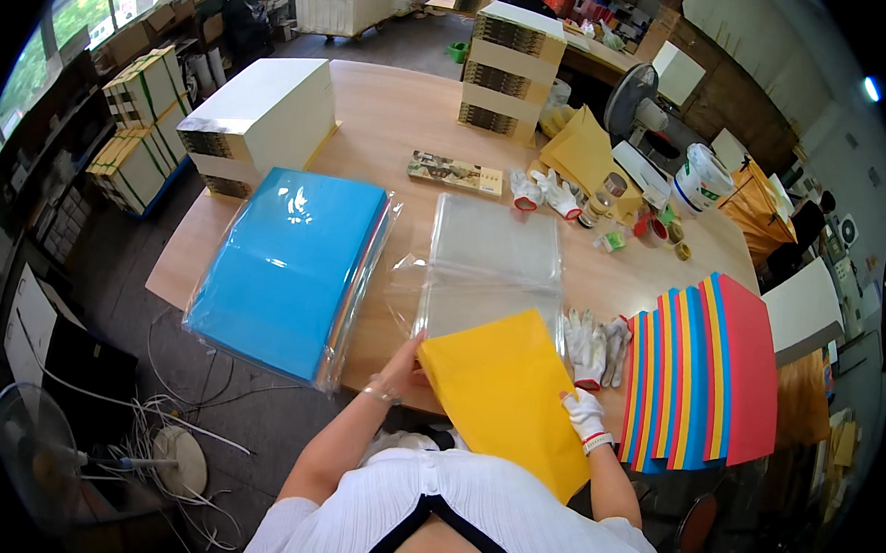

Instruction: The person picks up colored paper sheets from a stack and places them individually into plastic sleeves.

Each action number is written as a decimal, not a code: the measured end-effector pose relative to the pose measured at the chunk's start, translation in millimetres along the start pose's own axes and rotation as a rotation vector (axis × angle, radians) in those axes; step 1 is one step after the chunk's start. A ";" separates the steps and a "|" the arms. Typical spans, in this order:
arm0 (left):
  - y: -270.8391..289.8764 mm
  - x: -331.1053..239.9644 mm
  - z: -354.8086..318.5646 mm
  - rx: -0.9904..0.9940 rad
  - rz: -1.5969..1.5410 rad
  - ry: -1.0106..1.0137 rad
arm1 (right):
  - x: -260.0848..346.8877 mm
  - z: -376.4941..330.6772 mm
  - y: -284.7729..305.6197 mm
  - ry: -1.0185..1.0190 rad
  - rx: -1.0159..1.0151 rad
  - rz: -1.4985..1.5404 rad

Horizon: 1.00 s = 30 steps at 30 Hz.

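A yellow sheet or thin stack of sheets (512, 395) is tilted between my hands, close to my body. My bare left hand (401, 366), with a bracelet at the wrist, grips its left edge; some fingers are hidden behind it. On the opposite edge, my right hand (584, 416) in a white fingerless-style glove holds on with the thumb in front. Just beyond lies a pile of clear plastic bags (494, 254), partly covered by the yellow sheet. To the right, a fanned stack of red, yellow and blue sheets (744, 372) sits at the table edge.
Bagged blue sheets (299, 259) lie at the left, before a block of white-topped stacks (271, 117). Work gloves (586, 349) rest beside the bags. Tape rolls (650, 229), a white bucket (704, 180) and a fan (633, 101) stand at the far right.
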<state>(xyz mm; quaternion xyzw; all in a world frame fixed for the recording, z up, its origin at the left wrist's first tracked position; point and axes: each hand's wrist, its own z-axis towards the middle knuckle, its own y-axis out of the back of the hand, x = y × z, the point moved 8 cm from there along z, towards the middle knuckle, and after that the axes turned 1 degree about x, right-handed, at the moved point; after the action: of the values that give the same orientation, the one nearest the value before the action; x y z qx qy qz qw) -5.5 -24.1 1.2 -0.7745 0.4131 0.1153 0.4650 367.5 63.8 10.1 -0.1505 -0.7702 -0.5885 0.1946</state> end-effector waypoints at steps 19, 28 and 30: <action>-36.9 -81.1 128.2 0.077 0.161 -0.522 | 37.7 164.8 58.6 0.236 -0.502 0.680; -24.6 -73.1 118.4 -0.039 0.157 -0.431 | 79.1 158.6 8.6 0.026 0.220 0.715; -19.5 -52.0 112.1 -0.063 0.138 -0.343 | 58.0 126.4 1.2 -0.152 0.308 0.588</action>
<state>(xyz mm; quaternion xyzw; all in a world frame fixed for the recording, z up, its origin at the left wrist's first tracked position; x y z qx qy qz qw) -0.7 99.4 -18.0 -0.7273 0.3763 0.2901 0.4951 301.5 186.3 9.5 -0.3784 -0.7860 -0.3711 0.3184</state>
